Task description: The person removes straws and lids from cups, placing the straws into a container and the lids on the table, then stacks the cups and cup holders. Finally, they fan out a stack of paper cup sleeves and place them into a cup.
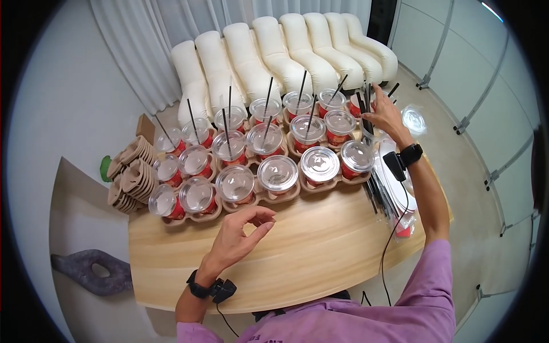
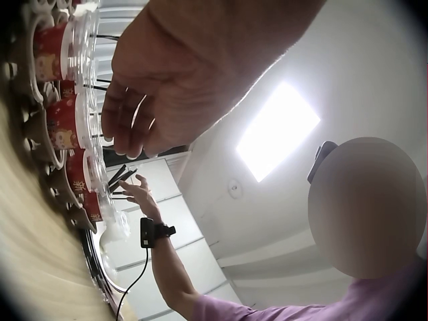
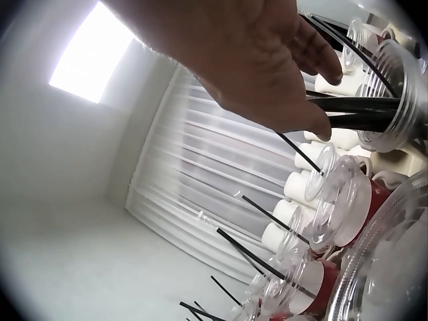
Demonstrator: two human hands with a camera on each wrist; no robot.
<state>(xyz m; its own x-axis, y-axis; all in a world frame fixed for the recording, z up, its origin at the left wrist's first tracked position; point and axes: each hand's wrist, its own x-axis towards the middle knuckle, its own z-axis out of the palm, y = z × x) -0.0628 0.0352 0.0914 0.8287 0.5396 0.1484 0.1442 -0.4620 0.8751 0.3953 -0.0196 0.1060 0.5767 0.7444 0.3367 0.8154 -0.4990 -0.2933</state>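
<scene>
My right hand [image 1: 386,117] is at a bunch of black straws [image 1: 364,108] at the table's back right, its thumb and fingers spread apart around them. In the right wrist view these straws [image 3: 364,114] stand in a clear plastic cup [image 3: 394,87]. My left hand [image 1: 240,235] hovers over the table's front, fingers loosely bent and nothing in them. Just beyond it, red paper cups with clear lids [image 1: 234,186] sit in cardboard carriers [image 1: 274,197]. Black straws [image 1: 269,132] stick up from many cups in the back rows; the front-row lids carry none.
Stacked cardboard carriers [image 1: 137,171] stand at the left end of the wooden table [image 1: 309,246]. Packaged straws and a white sheet-like item [image 1: 394,180] lie on the right, with clear lids in plastic [image 1: 413,119] behind. A cream sofa [image 1: 286,54] lies beyond. A cable [image 1: 389,246] hangs from my right wrist.
</scene>
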